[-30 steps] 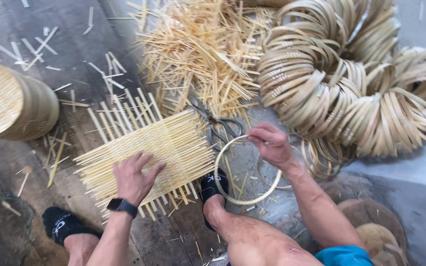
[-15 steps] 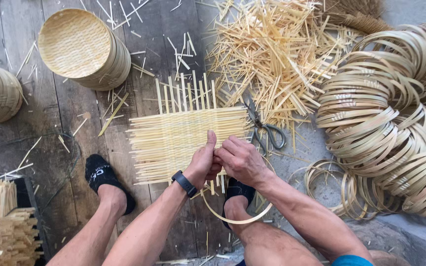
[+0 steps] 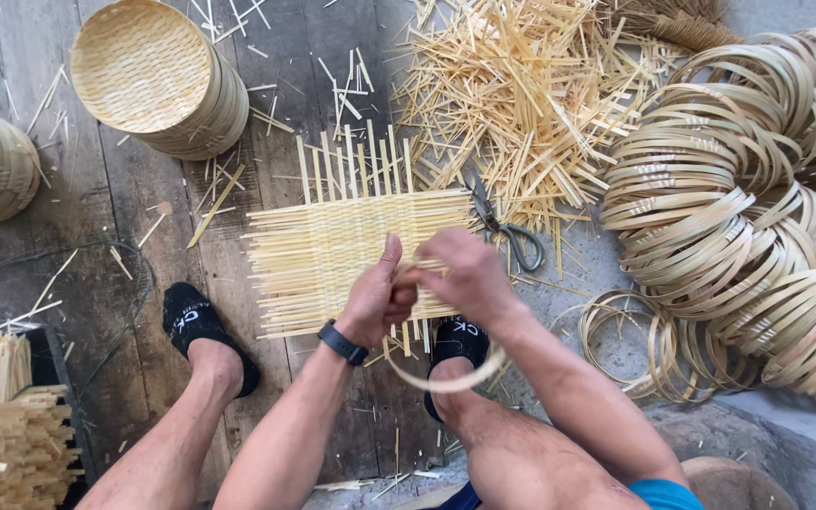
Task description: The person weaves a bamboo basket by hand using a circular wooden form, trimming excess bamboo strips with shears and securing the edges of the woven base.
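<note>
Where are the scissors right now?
In the head view the scissors lie on the floor right of centre, just past the woven mat's right edge, below the pile of loose bamboo strips and above the right hand.

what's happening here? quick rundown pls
A person sits over a flat woven bamboo mat on a plank floor. Both hands, left hand and right hand, meet above the mat, gripping a thin bamboo ring that loops down over one foot. Scissors lie beside the mat, untouched.
</note>
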